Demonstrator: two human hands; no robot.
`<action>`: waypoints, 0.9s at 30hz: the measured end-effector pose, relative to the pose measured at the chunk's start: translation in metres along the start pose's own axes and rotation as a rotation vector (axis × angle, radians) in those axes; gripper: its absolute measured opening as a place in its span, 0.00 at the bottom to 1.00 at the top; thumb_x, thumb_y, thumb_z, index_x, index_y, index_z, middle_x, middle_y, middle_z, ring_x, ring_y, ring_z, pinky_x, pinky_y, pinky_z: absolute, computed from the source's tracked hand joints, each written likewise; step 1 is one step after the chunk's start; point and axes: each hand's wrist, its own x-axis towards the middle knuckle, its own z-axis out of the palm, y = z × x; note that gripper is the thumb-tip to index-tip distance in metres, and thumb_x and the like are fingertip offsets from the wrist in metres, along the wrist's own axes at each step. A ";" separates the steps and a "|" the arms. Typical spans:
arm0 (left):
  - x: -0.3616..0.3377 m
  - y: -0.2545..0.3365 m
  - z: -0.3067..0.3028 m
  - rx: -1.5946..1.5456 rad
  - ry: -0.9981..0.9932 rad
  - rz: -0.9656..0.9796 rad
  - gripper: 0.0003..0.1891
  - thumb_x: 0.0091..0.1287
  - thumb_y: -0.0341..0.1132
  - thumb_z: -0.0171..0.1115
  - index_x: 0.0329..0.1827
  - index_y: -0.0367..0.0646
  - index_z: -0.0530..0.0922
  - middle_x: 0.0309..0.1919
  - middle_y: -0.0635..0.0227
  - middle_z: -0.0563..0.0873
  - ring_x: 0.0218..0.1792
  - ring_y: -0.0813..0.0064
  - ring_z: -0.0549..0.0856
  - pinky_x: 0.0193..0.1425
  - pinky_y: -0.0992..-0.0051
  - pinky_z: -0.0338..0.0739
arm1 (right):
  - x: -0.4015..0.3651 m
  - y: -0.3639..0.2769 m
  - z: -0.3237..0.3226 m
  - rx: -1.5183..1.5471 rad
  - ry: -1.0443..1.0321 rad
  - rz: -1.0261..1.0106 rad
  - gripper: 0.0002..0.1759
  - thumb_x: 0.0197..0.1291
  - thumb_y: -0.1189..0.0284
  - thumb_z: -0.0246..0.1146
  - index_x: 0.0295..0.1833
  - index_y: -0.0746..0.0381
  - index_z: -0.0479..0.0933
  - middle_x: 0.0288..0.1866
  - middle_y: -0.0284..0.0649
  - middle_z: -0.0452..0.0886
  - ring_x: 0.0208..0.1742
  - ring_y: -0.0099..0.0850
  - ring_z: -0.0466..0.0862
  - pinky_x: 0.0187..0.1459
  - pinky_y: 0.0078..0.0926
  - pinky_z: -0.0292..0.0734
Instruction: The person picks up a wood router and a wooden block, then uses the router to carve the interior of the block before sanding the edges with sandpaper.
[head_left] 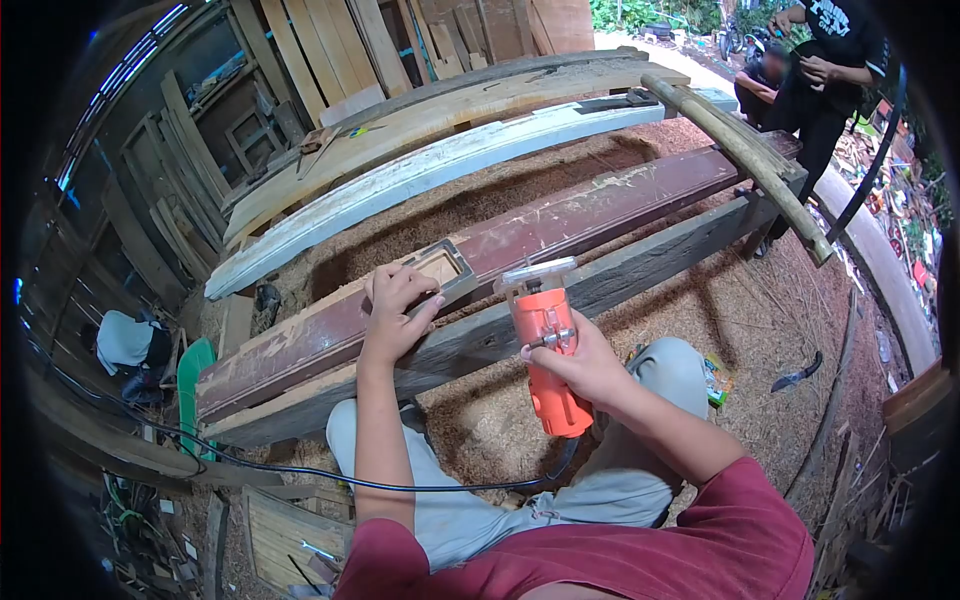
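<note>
My right hand [580,362] is wrapped round an orange trim router [545,395], its clear base plate facing up and away from me. The router is held above my lap, near the front edge of the long reddish-brown timber [560,222]. My left hand [398,305] grips the left end of a small rectangular wooden frame [458,262] that rests on that timber, thumb on the near side and fingers over the top. Inside the frame, pale bare wood shows. A black cord [400,487] runs from the router's lower end across my legs to the left.
A grey support beam [660,240] lies along the timber's near side. Behind are a white board [400,185] and a wide plank [480,105]. A round pole [750,165] crosses the right end. Two people are at the upper right. A green chair [195,385] stands left; wood shavings cover the ground.
</note>
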 end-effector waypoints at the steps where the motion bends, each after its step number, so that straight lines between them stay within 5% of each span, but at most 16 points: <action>1: 0.000 0.000 0.000 0.000 -0.002 0.005 0.08 0.64 0.35 0.77 0.44 0.50 0.86 0.43 0.75 0.87 0.59 0.62 0.78 0.71 0.59 0.62 | 0.000 0.000 0.001 -0.005 0.000 0.000 0.27 0.62 0.65 0.80 0.58 0.64 0.74 0.46 0.33 0.82 0.46 0.20 0.81 0.50 0.26 0.81; 20: -0.001 0.003 0.005 0.088 0.054 -0.017 0.11 0.63 0.40 0.78 0.46 0.52 0.90 0.41 0.76 0.85 0.58 0.63 0.76 0.69 0.61 0.58 | 0.003 0.004 0.002 -0.019 -0.015 0.018 0.28 0.62 0.65 0.80 0.60 0.64 0.74 0.47 0.34 0.83 0.47 0.21 0.82 0.52 0.27 0.81; 27: -0.001 0.005 -0.001 0.146 0.111 -0.034 0.27 0.59 0.51 0.80 0.59 0.49 0.87 0.55 0.65 0.84 0.61 0.58 0.78 0.71 0.57 0.64 | 0.001 0.002 0.003 -0.026 -0.006 0.021 0.29 0.62 0.65 0.80 0.60 0.65 0.75 0.48 0.36 0.84 0.48 0.22 0.83 0.54 0.29 0.82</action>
